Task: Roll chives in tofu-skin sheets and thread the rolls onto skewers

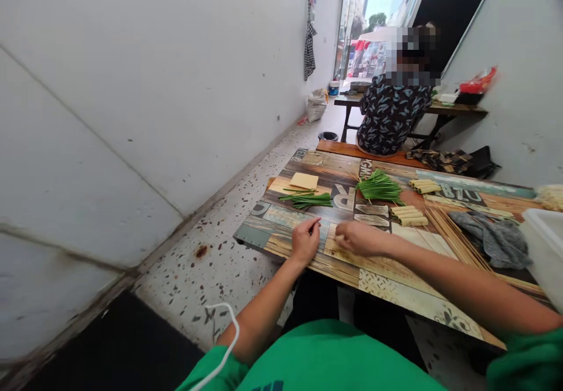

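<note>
My left hand [305, 242] is closed just over the table's near edge, thumb and forefinger together; whatever they pinch, if anything, is too small to make out. To its right my right hand [358, 238] is curled shut above the wooden-patterned table [285, 244], its grip hidden by the fingers. Beyond the left hand lie a small bunch of cut green stalks, like chives [311, 200], and square pale-yellow sheets [304, 180]. A bigger bunch of green stalks on skewers [379, 187] lies past my right hand, near skewered yellow rolls [409, 215] and more rolls [424, 186].
Long thin bamboo skewers [455, 235] and a grey cloth [492, 238] lie at the right, beside a white plastic tub [545, 244]. Ahead, a person [393, 109] sits on a bench [338, 148] at another table. A white wall [176, 86] runs along the left.
</note>
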A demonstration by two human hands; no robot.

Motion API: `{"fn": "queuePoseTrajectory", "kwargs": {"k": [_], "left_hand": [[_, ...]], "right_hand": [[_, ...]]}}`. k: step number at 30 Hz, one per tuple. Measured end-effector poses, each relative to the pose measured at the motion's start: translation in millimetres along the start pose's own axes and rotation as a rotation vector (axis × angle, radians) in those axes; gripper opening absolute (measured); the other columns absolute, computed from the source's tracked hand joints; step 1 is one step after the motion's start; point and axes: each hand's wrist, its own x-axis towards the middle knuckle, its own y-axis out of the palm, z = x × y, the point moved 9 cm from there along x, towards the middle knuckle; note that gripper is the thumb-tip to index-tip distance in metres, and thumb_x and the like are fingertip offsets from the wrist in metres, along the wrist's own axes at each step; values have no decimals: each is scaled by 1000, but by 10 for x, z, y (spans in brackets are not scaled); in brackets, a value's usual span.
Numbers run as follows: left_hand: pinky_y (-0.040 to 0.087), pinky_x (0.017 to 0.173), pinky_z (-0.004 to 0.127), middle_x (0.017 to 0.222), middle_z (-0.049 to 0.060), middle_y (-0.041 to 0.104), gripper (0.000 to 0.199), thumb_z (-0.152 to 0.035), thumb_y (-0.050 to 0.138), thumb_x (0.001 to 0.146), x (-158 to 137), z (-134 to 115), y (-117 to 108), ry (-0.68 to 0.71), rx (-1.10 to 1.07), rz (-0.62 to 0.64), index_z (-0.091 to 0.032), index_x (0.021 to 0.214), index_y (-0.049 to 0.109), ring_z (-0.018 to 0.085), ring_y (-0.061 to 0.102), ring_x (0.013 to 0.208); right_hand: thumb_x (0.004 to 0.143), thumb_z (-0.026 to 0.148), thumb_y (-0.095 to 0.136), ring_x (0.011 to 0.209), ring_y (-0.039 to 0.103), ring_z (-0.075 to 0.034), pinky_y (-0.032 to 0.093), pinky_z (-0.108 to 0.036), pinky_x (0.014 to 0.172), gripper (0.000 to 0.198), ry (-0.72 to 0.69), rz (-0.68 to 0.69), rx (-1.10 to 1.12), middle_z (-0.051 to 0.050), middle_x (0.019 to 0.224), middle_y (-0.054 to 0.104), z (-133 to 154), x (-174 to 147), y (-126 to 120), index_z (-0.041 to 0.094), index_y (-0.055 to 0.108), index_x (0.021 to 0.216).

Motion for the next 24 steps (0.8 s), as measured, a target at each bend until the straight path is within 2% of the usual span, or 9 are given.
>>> {"fn": "queuePoseTrajectory", "kwargs": {"k": [1, 3, 5, 7, 10, 13, 17, 21, 24], "left_hand": [[55, 87, 33, 95, 7, 75, 25, -14, 51, 89, -11, -37, -64, 23, 27, -18, -18, 102, 72, 17, 70, 90], [53, 92, 35, 101, 9, 74, 24, -17, 52, 90, -58, -211, -118, 152, 94, 12, -18, 103, 72, 19, 68, 97], [48, 100, 39, 111, 10, 72, 23, -24, 55, 90, -176, -465, 9, 364, 159, 191, -19, 105, 71, 21, 64, 109], [38, 111, 45, 125, 11, 66, 28, -35, 59, 89, -376, -645, 250, 544, 231, 448, -21, 112, 69, 25, 55, 125], [22, 117, 55, 146, 13, 50, 47, -49, 57, 89, -565, -657, 536, 570, 368, 658, -25, 130, 58, 29, 39, 140], [16, 116, 62, 152, 16, 40, 61, -57, 51, 90, -594, -583, 691, 470, 449, 682, -24, 141, 47, 32, 32, 144], [13, 115, 65, 154, 19, 36, 67, -60, 52, 88, -609, -585, 737, 422, 466, 667, -23, 143, 45, 36, 27, 145], [15, 116, 63, 156, 17, 32, 62, -54, 50, 92, -537, -641, 609, 434, 433, 644, -25, 146, 40, 33, 26, 146], [21, 116, 60, 153, 18, 37, 59, -44, 54, 92, -351, -639, 425, 408, 418, 595, -23, 145, 41, 31, 33, 143]], "right_hand": [[85, 19, 53, 80, 65, -17, 43, -23, 71, 22, -54, 41, 26, -8, 93, 74, 95, -12, 153, 17, 74, 89], [91, 21, 48, 84, 65, -17, 42, -23, 73, 27, 5, -15, 30, -9, 95, 74, -19, 77, 194, 16, 74, 94], [94, 23, 46, 88, 65, -18, 42, -24, 74, 29, 144, -129, -27, -9, 96, 73, -325, 266, 41, 16, 74, 97], [94, 25, 49, 94, 64, -19, 42, -25, 77, 28, 190, -180, -98, -10, 103, 71, -531, 516, -93, 17, 73, 104], [93, 29, 53, 103, 61, -21, 44, -26, 80, 29, 157, -166, -195, -11, 115, 65, -555, 889, -120, 21, 70, 115], [91, 30, 55, 106, 61, -24, 46, -28, 81, 31, 118, -127, -271, -14, 118, 62, -414, 1127, -18, 17, 69, 115], [93, 21, 46, 105, 63, -24, 48, -28, 84, 31, 75, -112, -313, -17, 116, 65, -286, 1243, 65, 11, 70, 110], [95, 15, 39, 107, 64, -24, 49, -28, 85, 34, 56, -108, -334, -18, 112, 68, -278, 1263, 63, 10, 71, 106], [95, 14, 39, 105, 65, -23, 50, -27, 85, 34, 58, -94, -336, -20, 112, 69, -274, 1269, 62, 10, 71, 107]]}}
